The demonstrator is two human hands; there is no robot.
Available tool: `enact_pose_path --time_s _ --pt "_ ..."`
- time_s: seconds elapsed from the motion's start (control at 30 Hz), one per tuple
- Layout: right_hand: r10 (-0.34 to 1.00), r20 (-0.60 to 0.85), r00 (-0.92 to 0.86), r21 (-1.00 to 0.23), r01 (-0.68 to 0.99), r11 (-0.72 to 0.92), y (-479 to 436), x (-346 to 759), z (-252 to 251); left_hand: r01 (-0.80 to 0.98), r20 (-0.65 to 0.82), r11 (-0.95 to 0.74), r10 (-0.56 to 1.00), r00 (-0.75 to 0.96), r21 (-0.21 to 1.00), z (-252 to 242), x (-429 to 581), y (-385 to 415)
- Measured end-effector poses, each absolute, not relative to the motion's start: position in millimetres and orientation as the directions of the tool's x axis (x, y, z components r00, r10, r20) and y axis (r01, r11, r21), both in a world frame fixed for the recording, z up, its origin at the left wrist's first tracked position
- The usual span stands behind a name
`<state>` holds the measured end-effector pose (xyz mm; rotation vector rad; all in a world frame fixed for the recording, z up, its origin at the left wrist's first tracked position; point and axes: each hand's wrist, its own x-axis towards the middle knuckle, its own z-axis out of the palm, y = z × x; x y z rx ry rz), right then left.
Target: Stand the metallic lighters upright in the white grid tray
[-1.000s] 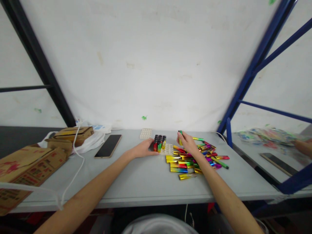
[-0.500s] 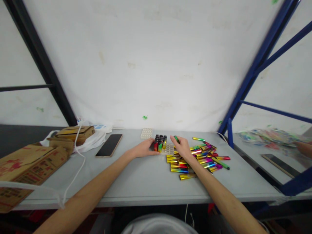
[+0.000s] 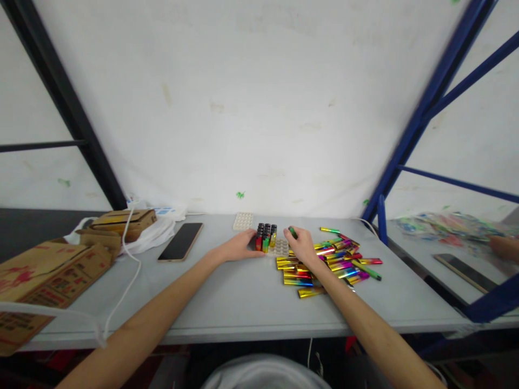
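Several shiny tubes with black tops (image 3: 265,237) stand upright in rows on the left part of a pale gridded tray (image 3: 280,248). My left hand (image 3: 240,247) rests at the left side of these rows, thumb and fingers spread around their corner. Just right of the tray, my right hand (image 3: 300,243) is closed on a green tube (image 3: 292,232), whose end shows at the fingertips. A loose pile of metallic coloured tubes (image 3: 336,262) lies beside and under my right forearm.
A second pale tray (image 3: 243,221) lies near the wall. To the left are a phone (image 3: 180,242), cardboard boxes (image 3: 57,275), white bags and a cable. Beyond the blue frame (image 3: 405,146), another person's hand (image 3: 505,247) is by plastic packets (image 3: 450,227) and a phone (image 3: 466,273).
My right hand, still holding the green tube, has turned slightly and its fingers have curled in more. My left hand stays beside the rows. The whole view has shifted very slightly.
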<state>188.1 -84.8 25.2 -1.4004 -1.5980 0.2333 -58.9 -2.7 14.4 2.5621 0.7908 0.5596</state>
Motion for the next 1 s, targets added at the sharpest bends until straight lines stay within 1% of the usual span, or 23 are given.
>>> enact_pose_path --time_s 0.3,0.53,0.67,0.77,0.9,1.0 --pt "0.873 0.484 0.062 -0.667 0.672 0.322 -85.0 187.6 25.7 0.421 0.264 -0.751 0.601 0.755 0.508 15.0 -59.3 -3.2" --pt "0.838 0.541 0.064 -0.617 0.708 0.344 -84.4 193.7 26.8 0.438 0.260 -0.756 0.604 0.753 0.487 13.8 -59.5 -2.7" --pt "0.838 0.541 0.065 -0.624 0.699 0.349 -86.2 193.9 29.7 0.432 0.258 -0.755 0.601 0.757 0.493 13.9 -59.3 -2.9" --pt "0.840 0.542 0.020 -0.619 0.686 0.383 -86.7 193.1 30.0 0.436 0.254 -0.752 0.604 0.755 0.494 14.6 -59.3 -3.5" --pt "0.802 0.588 -0.103 -0.514 0.719 0.469 -85.1 193.4 27.9 0.421 0.264 -0.751 0.602 0.754 0.509 15.2 -59.4 -4.1" --pt "0.841 0.515 -0.168 -0.488 0.749 0.449 -84.3 193.4 25.1 0.409 0.272 -0.754 0.596 0.756 0.515 14.5 -59.5 -3.7"
